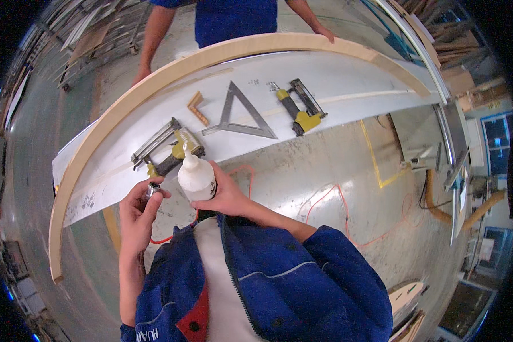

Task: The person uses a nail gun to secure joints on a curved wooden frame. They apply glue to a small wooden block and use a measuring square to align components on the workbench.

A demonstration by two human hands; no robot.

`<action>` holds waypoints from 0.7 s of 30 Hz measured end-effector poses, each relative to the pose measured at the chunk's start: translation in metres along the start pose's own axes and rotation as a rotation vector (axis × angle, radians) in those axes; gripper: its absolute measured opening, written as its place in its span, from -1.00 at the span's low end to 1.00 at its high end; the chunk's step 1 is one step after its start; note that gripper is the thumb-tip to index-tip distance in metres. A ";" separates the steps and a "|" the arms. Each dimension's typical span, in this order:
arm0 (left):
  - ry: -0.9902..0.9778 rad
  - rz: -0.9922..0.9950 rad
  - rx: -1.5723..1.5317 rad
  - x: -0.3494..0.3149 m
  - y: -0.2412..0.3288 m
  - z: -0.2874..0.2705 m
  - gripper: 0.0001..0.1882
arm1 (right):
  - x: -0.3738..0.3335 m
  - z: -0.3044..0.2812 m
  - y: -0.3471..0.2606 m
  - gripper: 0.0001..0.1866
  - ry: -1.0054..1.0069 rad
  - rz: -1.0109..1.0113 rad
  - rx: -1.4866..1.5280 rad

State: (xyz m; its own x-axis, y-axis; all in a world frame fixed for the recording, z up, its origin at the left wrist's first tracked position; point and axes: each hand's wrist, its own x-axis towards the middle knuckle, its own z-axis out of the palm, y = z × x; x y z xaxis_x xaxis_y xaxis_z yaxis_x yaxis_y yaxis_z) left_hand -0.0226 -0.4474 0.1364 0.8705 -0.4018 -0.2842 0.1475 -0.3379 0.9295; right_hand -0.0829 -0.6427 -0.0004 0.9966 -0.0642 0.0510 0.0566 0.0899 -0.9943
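Observation:
My left hand (138,212) pinches a small shiny metal fitting (152,190), which looks like an air hose coupler. In my right hand (227,194) is a white plastic glue bottle (196,178), held upright with its pointed nozzle up. Just beyond both hands a yellow and black nail gun (182,145) lies on a long white panel (336,77). A second nail gun (305,119) rests farther right. Between them are a grey metal triangle square (249,128) and a small L-shaped wooden piece (196,107).
A long curved wooden strip (171,67) arches over the panel. Across from me a co-worker in blue (236,23) touches the strip with both hands. An orange-red air hose (343,202) loops over the floor. Wood is stacked on racks (100,31) at the far left.

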 end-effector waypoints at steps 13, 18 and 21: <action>-0.141 -0.027 0.198 0.016 -0.015 0.026 -0.71 | -0.011 -0.056 0.049 -0.15 0.384 0.036 -0.019; -0.203 -0.116 0.248 0.024 -0.004 0.030 -0.71 | -0.016 -0.060 0.049 -0.13 0.409 0.067 -0.014; -0.194 -0.117 0.235 0.026 -0.007 0.035 -0.72 | -0.020 -0.059 0.051 -0.12 0.381 0.081 -0.024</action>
State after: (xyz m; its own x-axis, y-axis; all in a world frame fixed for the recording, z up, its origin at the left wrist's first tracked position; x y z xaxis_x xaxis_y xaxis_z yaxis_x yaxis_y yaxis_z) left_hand -0.0179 -0.4856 0.1144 0.7453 -0.4955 -0.4461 0.1091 -0.5695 0.8148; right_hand -0.1033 -0.6956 -0.0575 0.9040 -0.4231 -0.0612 -0.0267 0.0870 -0.9959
